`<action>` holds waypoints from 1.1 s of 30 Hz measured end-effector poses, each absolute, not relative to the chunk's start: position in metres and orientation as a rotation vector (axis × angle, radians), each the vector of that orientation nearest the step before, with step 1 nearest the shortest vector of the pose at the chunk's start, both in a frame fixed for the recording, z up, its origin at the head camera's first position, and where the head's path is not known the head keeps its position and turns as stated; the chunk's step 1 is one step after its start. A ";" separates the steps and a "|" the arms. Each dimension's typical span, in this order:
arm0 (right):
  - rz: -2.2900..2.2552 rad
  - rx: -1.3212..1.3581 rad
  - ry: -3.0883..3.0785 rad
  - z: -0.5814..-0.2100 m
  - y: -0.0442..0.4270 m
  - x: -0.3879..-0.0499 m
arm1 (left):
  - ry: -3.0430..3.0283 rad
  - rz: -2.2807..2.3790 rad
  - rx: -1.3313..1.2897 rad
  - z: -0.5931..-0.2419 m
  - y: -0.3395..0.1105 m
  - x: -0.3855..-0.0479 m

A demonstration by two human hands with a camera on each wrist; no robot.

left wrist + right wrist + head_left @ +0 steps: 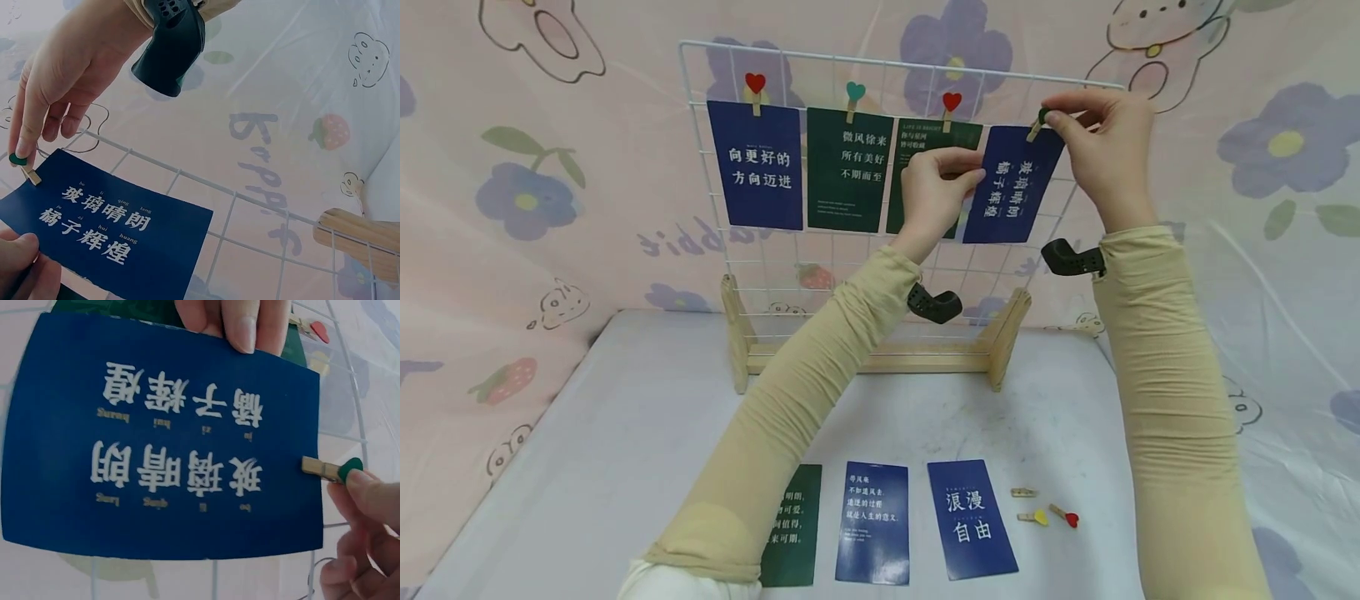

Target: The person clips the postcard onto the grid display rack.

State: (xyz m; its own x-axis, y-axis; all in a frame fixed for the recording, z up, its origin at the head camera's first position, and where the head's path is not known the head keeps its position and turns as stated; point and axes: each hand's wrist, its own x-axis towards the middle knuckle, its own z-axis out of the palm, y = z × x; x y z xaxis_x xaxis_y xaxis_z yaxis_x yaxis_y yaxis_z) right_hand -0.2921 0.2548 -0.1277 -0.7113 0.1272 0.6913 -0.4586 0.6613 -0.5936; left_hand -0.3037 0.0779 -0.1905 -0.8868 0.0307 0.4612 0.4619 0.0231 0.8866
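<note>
A blue card (1013, 185) with white characters hangs tilted against the white wire grid (820, 57), at the right end of a row. My left hand (942, 187) pinches its left edge between thumb and fingers. At the card's top edge, my right hand (1108, 142) pinches a small wooden clothespin (320, 468) topped by a green heart (351, 469). The clothespin's tip bites the card's edge; whether it also grips the grid wire I cannot tell. Behind my left hand, a dark green card (898, 212) is partly hidden.
Another blue card (760, 167) and a green card (848, 171) hang from heart clothespins farther left. Wooden feet (1009, 337) hold the grid up. On the white table (647, 400) lie a green card (801, 533), two blue cards (872, 558) and small clothespins (1032, 517).
</note>
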 end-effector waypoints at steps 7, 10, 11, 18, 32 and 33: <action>1.187 0.324 -2.013 -0.135 0.258 -0.291 | -1.967 -1.937 -0.546 -0.192 0.076 -0.302; 1.267 0.359 -1.934 -0.141 0.259 -0.287 | -1.944 -1.959 -0.556 -0.195 0.074 -0.302; 1.284 0.362 -1.926 -0.144 0.259 -0.285 | -1.939 -1.961 -0.561 -0.195 0.074 -0.302; 1.403 0.410 -1.965 -0.162 0.259 -0.274 | -1.914 -1.967 -0.591 -0.198 0.071 -0.302; 1.403 0.450 -2.130 -0.202 0.262 -0.272 | -1.922 -2.143 -0.558 -0.217 0.057 -0.293; 1.395 0.457 -2.140 -0.204 0.262 -0.272 | -1.923 -2.160 -0.555 -0.218 0.055 -0.292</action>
